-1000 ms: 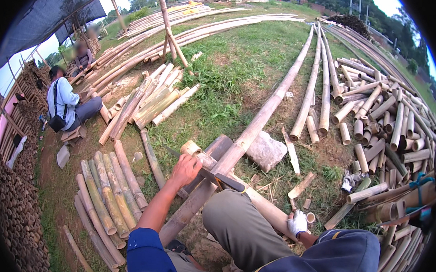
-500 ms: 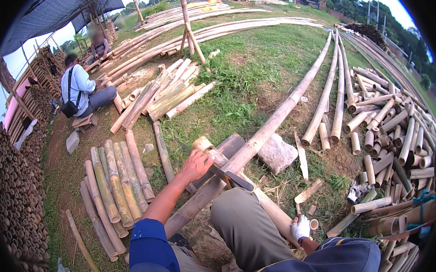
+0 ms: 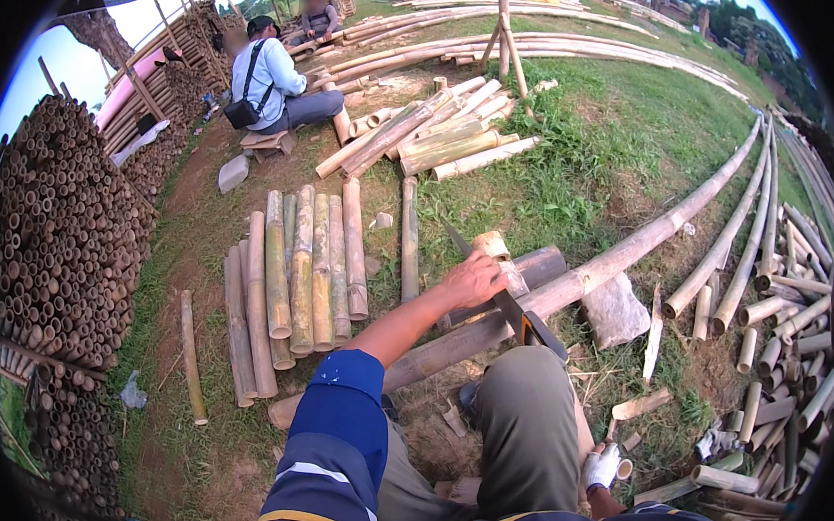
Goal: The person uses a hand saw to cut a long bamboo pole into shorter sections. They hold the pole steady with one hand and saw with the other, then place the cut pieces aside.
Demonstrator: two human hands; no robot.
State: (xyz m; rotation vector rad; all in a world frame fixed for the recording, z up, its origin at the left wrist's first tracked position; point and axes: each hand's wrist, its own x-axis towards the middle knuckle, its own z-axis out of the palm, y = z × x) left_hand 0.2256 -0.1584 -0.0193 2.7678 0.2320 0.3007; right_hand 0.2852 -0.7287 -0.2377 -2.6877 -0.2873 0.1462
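A bamboo pole [image 3: 491, 246] with a pale cut end lies across thicker crossed poles. My bare left hand [image 3: 473, 280] is closed over it just behind that end. A handsaw [image 3: 531, 329] with a black and orange handle lies across the pole; its blade passes by my left hand and the tip shows beyond. No hand is on the saw's handle. In a white glove, my right hand [image 3: 600, 466] is down beside my right knee, next to the pole's near part and a round bamboo end [image 3: 624, 469]. Its fingers look closed; what they hold is unclear.
A long bamboo pole [image 3: 625, 257] slants away over a thick log [image 3: 445, 358], beside a pale stone [image 3: 616, 312]. Cut bamboo lengths [image 3: 303, 278] lie in a row at left, before a tall bamboo stack [image 3: 69, 242]. More pieces heap at right. A seated person [image 3: 274, 78] works farther off.
My view has turned left, so the scene sits farther right and the left stack shows more. Both hands and the saw keep about the same places relative to the bamboo.
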